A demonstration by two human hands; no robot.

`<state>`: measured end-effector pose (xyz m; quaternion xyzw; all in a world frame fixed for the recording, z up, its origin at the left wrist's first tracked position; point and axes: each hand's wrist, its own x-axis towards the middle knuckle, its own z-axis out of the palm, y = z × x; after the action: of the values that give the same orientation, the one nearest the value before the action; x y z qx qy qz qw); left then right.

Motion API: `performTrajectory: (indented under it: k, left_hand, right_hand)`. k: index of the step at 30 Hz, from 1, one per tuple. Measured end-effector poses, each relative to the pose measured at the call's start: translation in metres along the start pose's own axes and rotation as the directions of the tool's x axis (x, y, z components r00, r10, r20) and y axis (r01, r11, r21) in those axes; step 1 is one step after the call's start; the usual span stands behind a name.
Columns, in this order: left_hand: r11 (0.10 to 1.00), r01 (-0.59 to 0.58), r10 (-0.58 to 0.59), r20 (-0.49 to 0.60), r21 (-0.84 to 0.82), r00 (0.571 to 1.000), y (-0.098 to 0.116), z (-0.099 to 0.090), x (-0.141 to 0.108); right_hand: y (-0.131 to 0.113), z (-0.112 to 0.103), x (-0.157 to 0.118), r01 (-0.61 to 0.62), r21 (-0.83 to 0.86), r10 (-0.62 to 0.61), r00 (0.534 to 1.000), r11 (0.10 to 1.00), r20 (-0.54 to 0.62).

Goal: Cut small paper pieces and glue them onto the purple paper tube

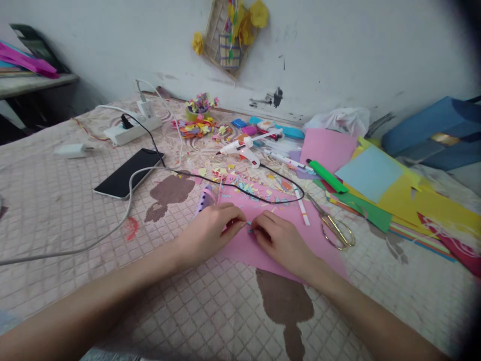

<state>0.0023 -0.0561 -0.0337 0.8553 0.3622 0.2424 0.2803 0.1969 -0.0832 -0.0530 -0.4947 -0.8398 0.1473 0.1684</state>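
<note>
My left hand [214, 225] and my right hand [281, 238] meet over a pink paper sheet [244, 255], fingertips close together. Between them shows a tiny blue-green piece [250, 228], probably paper, too small to make out well. Both hands are closed in a pinch on it. Just beyond my fingers, small paper scraps [248, 188] in blue, yellow and pink lie scattered on the sheet. A purple dotted roll [204, 199] is beside my left hand. To the right of my right hand are a white marker [301, 208] and gold-handled scissors [336, 228].
A white glue gun [242, 149] lies beyond the scraps, its black cord [278, 200] looping across the sheet. A phone [130, 173], white cable and power strip [133, 130] are at left. Coloured papers [394, 195] and a green marker [326, 175] lie right. Paper flowers [201, 105] stand near the wall.
</note>
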Motion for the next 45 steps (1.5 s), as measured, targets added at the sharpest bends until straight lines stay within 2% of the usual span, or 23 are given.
performTrajectory:
  k: [5, 13, 15, 18, 21, 23, 25, 28, 36, 41, 45]
  left_hand:
    - [1.000, -0.008, 0.009, 0.024, -0.021, 1.000, 0.000, 0.006, -0.002]
    - [0.999, 0.011, -0.014, 0.062, 0.041, 0.998, 0.002, 0.011, -0.002]
    - [0.999, 0.010, -0.013, 0.071, 0.041, 0.997, 0.001, 0.012, -0.002]
    - [0.999, 0.002, -0.004, 0.055, 0.041, 0.998, 0.000, 0.012, -0.002]
    - [1.000, 0.011, -0.011, -0.001, 0.006, 1.000, 0.000, 0.012, -0.001]
    - [0.999, 0.029, -0.031, -0.056, -0.035, 0.998, 0.001, 0.011, -0.001]
    - [0.997, 0.034, -0.043, -0.109, -0.076, 0.993, 0.002, 0.011, -0.002]
    - [0.994, 0.041, -0.056, -0.145, -0.104, 0.988, 0.003, 0.009, -0.003]
    - [0.983, 0.084, -0.105, -0.127, -0.162, 0.986, 0.004, 0.009, -0.004]
    - [0.987, 0.052, -0.071, -0.128, -0.150, 0.989, 0.005, 0.010, -0.004]
    - [0.971, 0.106, -0.127, -0.088, -0.213, 0.988, 0.005, 0.008, -0.004]
  right_hand:
    - [-0.010, 0.000, -0.004, -0.013, 0.007, 0.013, 1.000, 1.000, -0.014]
    - [-0.019, -0.001, -0.006, -0.016, -0.020, 0.015, 1.000, 1.000, -0.026]
    - [-0.018, -0.001, -0.005, -0.023, 0.034, 0.024, 0.999, 0.999, -0.038]
    - [-0.018, -0.001, -0.004, -0.015, 0.203, 0.036, 0.995, 0.979, -0.098]
    - [-0.020, -0.003, -0.002, -0.098, 0.475, 0.179, 0.975, 0.875, -0.128]
    - [-0.022, -0.004, -0.001, -0.196, 0.664, 0.297, 0.954, 0.722, -0.042]
    - [-0.023, -0.005, 0.000, -0.266, 0.776, 0.340, 0.938, 0.572, 0.071]
    - [-0.024, -0.004, -0.001, -0.307, 0.834, 0.337, 0.928, 0.459, 0.156]
    - [-0.023, 0.001, -0.002, -0.323, 0.891, 0.317, 0.922, 0.319, 0.222]
    - [-0.026, 0.002, -0.002, -0.325, 0.899, 0.344, 0.913, 0.293, 0.218]
    - [-0.027, 0.003, -0.002, -0.317, 0.905, 0.338, 0.916, 0.285, 0.215]
